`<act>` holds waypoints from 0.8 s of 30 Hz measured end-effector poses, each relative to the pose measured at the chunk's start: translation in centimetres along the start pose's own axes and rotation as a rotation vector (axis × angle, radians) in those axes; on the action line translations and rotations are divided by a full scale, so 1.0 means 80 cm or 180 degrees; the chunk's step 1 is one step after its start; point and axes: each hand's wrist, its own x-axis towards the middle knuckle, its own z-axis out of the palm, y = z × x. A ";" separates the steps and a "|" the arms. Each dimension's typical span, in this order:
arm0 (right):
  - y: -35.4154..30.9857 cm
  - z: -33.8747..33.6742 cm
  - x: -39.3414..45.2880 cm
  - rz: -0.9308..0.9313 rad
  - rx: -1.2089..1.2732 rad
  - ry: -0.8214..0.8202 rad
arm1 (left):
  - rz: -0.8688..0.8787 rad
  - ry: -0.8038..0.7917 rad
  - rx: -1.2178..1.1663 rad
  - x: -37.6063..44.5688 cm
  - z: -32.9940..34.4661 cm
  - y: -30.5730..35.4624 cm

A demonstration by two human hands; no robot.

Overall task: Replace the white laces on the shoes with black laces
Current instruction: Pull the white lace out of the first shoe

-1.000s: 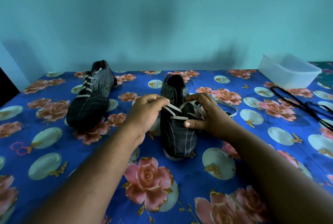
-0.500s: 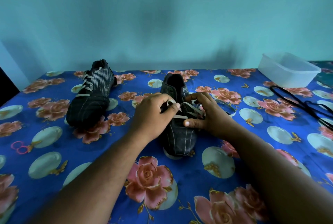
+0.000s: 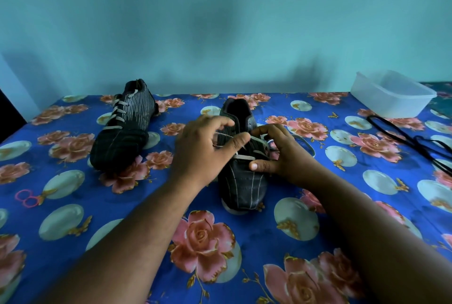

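Two dark striped shoes stand on the flowered blue cloth. The near shoe (image 3: 242,181) sits in the middle, toe toward me, with a white lace (image 3: 244,157) partly loosened. My left hand (image 3: 203,152) hovers over its left side and pinches a strand of the white lace between thumb and fingers. My right hand (image 3: 278,156) rests on the shoe's right side, thumb pressed on the upper and fingers curled round the lace near the eyelets. The far shoe (image 3: 122,132) at the back left keeps its white lace (image 3: 119,114) threaded. Black laces (image 3: 411,142) lie at the right.
A clear plastic box (image 3: 391,94) stands at the back right by the teal wall. Small pink rings (image 3: 27,198) lie on the cloth (image 3: 73,218) at the left. The cloth's left edge drops off beside a dark gap.
My left hand has shifted right and up over the shoe, drawing a lace strand with it. My right hand has stayed on the shoe's right side.
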 end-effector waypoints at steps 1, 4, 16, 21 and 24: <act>0.000 0.000 0.000 -0.0004 -0.0008 -0.0007 | 0.0118 -0.0053 0.0154 0.000 0.001 0.000; 0.001 0.000 0.001 -0.0015 -0.0022 0.0004 | 0.0010 -0.0222 0.0286 -0.002 0.003 -0.006; -0.001 0.001 0.000 -0.0007 0.0099 0.0028 | -0.0155 -0.0419 0.1244 0.006 -0.016 -0.017; -0.001 0.002 0.000 -0.0031 -0.0009 0.0087 | -0.0753 -0.0321 0.2313 0.010 -0.035 -0.053; -0.001 0.002 0.001 -0.0041 -0.0025 0.0073 | -0.0609 -0.0245 0.1425 0.013 -0.030 -0.047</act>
